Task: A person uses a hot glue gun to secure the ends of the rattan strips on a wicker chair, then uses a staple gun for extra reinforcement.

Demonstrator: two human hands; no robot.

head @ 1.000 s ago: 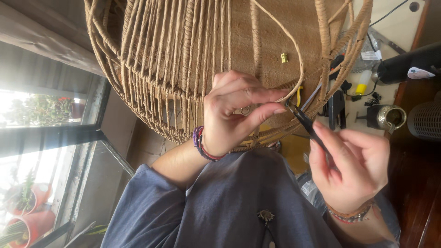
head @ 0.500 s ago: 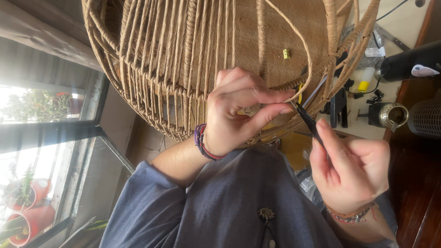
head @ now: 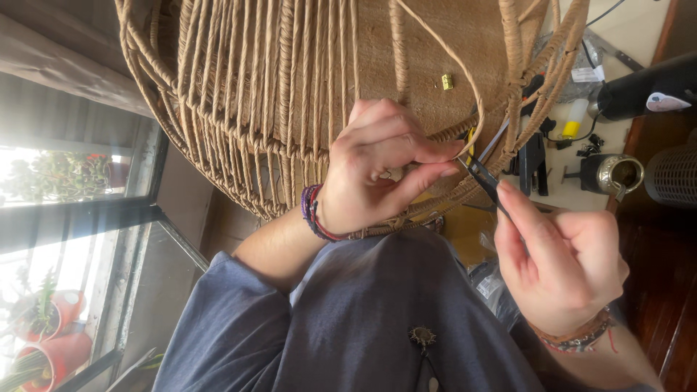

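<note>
- Two labelled items at upper right: white tag (head: pixel 587 74) on a clear bag, pale oval sticker on a black cylinder (head: pixel 642 88).
- Left hand (head: pixel 377 167) pinched shut on a thin cord strand (head: pixel 454 62) at the basket rim.
- Right hand (head: pixel 563 265) clenched around dark scissors (head: pixel 488 181), tips beside that pinch.
- Round basket frame (head: pixel 254 109) wrapped in coarse tan cord, ribs close-set.

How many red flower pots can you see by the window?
2: one red flower pot sits beyond the glass at lower left, the other red flower pot just below it at the frame's bottom edge. More may be hidden.
</note>
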